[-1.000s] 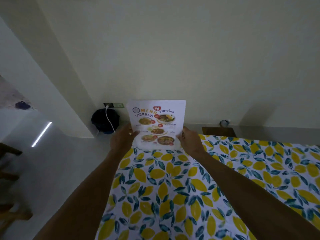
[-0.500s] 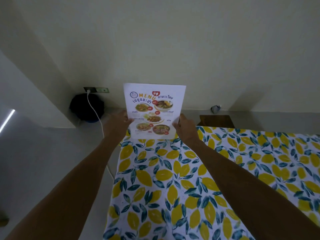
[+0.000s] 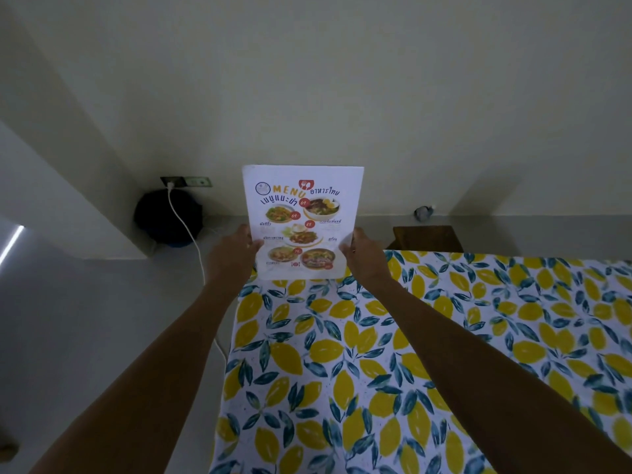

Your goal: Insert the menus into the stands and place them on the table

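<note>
1. Two hands hold one menu [image 3: 302, 222] upright at the far corner of the table [image 3: 410, 354]; the left hand [image 3: 232, 254] grips its left edge and the right hand [image 3: 364, 256] its right edge, each with fingers closed on the sheet's lower half.
2. Compared with the two earlier views, we see the same two-sided grip, and the sheet stays upright, facing us, at the same corner.
3. What changes is mainly our viewpoint: the menu appears higher against the wall [image 3: 342, 80], and more of the lemon-print cloth [image 3: 342, 388] shows beneath our forearms.
4. The menu's bottom edge now sits at the cloth's far edge, touching it or just above it; we cannot tell which.
5. A clear stand is hard to make out. The lower part of the sheet looks slightly paler, which may be a transparent holder, but we cannot confirm it.
6. We judge the step in hand to be setting this menu down, so placement is close but not finished, since both hands are on it.
7. Beyond the corner lie a dark bag [image 3: 167, 217], a white cable [image 3: 191, 237] and a wooden stool [image 3: 427, 238], all off the table.
8. Release calls for care: so near the edge, the menu could tip off.
</note>
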